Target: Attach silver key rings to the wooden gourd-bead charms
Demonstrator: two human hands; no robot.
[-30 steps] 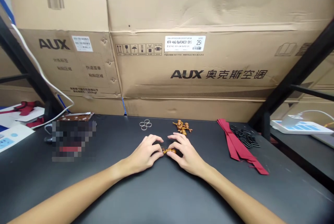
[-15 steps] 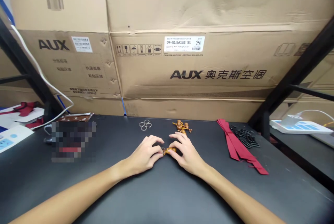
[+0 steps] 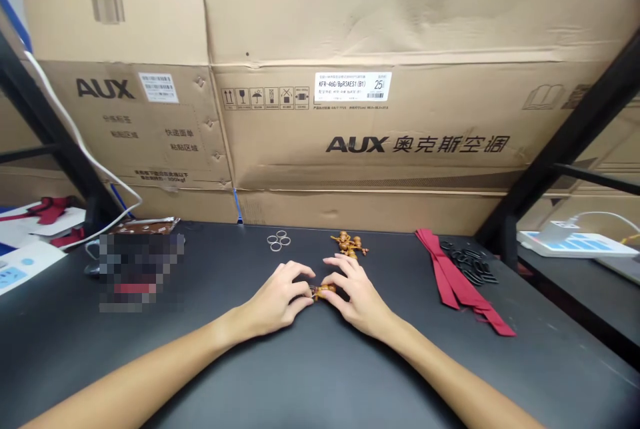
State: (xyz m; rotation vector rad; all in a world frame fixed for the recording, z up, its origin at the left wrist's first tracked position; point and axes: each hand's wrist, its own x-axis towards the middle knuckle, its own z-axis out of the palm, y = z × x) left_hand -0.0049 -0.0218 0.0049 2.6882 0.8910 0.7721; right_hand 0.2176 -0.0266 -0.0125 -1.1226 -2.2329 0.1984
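Note:
Low over the black tabletop, my right hand (image 3: 357, 296) pinches a small brown wooden gourd pendant (image 3: 327, 288) between thumb and fingers. My left hand (image 3: 280, 296) meets it from the other side, its thumb and forefinger closed on a thin metal ring at the pendant's cord end. The fingertips mostly hide that ring, so whether it is linked to the cord cannot be told. Beyond my left hand lie several loose silver rings (image 3: 279, 241). Just past my right fingers is a small heap of similar gourd pendants (image 3: 345, 240).
Red fabric strips (image 3: 450, 276) lie at the right, with a pile of black clasps (image 3: 470, 264) beside them. A blurred-out package (image 3: 140, 269) is at the left. Large cardboard boxes (image 3: 400, 176) stand along the back, and black frame posts (image 3: 540, 149) rise at both sides.
Both hands stay in almost the same place. The left fingertips have shifted slightly at the ring, and the pendant has turned a little between the hands.

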